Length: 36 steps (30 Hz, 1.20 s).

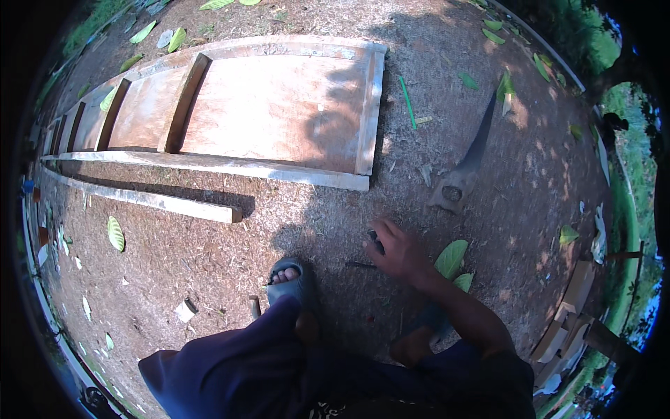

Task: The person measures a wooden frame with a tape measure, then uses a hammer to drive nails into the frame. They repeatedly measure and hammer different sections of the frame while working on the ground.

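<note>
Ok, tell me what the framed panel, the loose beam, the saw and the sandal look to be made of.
Framed panel: wood, probably plywood edged with timber, seemingly unpainted; flat, blotchy tan sheet.
Loose beam: probably sawn wood, weathered-looking; squared, brown end.
Saw: blade likely dull metal, thin and dark; handle material unclear.
Sandal: likely matte rubber or foam, from its thick, smooth-looking band.

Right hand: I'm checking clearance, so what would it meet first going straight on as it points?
Probably the near rail of the framed wooden panel, though the right hand may pass above; its height is unclear.
</note>
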{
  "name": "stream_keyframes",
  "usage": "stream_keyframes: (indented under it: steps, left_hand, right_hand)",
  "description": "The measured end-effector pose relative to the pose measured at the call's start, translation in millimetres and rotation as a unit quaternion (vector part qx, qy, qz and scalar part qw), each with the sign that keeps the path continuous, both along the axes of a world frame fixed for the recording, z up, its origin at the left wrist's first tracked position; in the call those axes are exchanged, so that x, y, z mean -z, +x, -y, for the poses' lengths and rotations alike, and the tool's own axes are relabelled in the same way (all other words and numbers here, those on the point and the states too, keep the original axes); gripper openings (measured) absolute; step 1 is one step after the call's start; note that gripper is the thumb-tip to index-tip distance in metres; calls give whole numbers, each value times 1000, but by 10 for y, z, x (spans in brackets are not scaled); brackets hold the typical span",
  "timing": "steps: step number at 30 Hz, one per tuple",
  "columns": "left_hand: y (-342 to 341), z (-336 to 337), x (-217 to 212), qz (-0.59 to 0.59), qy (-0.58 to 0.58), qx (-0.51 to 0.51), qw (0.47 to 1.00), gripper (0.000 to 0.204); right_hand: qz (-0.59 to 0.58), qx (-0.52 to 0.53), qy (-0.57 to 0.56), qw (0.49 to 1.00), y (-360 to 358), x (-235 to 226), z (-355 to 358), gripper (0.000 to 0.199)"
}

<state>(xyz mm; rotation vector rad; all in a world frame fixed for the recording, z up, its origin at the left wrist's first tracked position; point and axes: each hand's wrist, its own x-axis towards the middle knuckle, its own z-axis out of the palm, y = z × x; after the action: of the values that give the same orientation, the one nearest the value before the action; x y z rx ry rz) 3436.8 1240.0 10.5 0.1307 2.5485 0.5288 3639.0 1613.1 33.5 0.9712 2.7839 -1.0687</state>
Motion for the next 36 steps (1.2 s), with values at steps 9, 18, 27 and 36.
stream_keyframes:
  steps: [9, 18, 27, 36]
  left_hand:
    - [-705, -1194, -431, 12, 128, 455, 881, 32]
    - [-539, -2740, -963, -166, 173, 752, 614, 47]
    - [-2001, -3074, 5, -280, 242, 343, 864, 33]
    - [-2396, -2965, 357, -188, 99, 235, 948, 49]
  right_hand:
    - [-237, -86, 153, 956, -455, -347, 549, 47]
    - [-5, -32, 90, 995, -416, -674, 195, 37]
    - [252, 78, -38, 964, -451, -1133, -740, 34]
    - [409, -97, 48, 906, -1392, -1359, -1062, 44]
